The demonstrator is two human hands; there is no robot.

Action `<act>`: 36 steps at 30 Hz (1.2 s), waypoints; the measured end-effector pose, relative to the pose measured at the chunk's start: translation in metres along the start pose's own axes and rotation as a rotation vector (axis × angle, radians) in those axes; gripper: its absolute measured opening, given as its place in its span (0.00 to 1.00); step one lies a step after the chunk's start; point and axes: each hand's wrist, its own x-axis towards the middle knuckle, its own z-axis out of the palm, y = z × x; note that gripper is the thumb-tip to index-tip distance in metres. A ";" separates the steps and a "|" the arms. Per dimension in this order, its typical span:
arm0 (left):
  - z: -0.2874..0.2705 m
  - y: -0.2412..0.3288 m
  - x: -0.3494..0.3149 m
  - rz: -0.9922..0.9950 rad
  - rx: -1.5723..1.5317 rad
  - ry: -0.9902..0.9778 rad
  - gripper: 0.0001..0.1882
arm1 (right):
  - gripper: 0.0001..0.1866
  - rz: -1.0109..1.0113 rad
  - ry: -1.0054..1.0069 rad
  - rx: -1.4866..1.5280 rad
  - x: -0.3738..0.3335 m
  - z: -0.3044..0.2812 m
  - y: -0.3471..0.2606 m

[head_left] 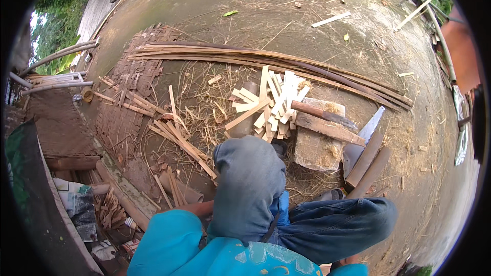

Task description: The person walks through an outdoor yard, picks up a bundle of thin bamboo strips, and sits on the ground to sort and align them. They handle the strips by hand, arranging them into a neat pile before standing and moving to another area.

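My left forearm (201,208) passes behind my raised knee, which hides my left hand. At the lower edge, a bit of skin of my right arm or hand (350,260) shows beside the blue sleeve; its fingers are out of sight. A pale sliver of wood (325,268) lies close to it. Ahead of my knees spreads a heap of short, pale split strips (279,99). Beside it, a stone block (317,152) bears a piece of wood (330,129) and a tool with a brown wooden handle (321,111) and dark end.
A toothed handsaw (372,125) and split bamboo lengths (369,166) lie right of the block. Long bamboo strips (245,56) stretch across the ground beyond the heap. A torn woven mat (120,107) and longer slats (181,140) lie left. A person's arm (460,46) appears at far right.
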 end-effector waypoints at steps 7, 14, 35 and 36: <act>-0.057 -0.031 -0.012 -0.177 -0.211 -0.008 0.22 | 0.35 -0.115 -0.176 0.168 0.007 -0.058 -0.009; -0.098 -0.036 0.024 -0.087 -0.237 1.099 0.13 | 0.34 -0.249 -0.347 0.402 0.038 -0.165 -0.064; -0.174 0.000 0.173 -0.219 0.070 1.197 0.24 | 0.17 -1.429 -0.497 -0.299 -0.208 -0.309 -0.397; -0.171 0.000 0.173 -0.212 0.051 1.223 0.23 | 0.16 -1.413 -0.527 -0.372 -0.214 -0.299 -0.404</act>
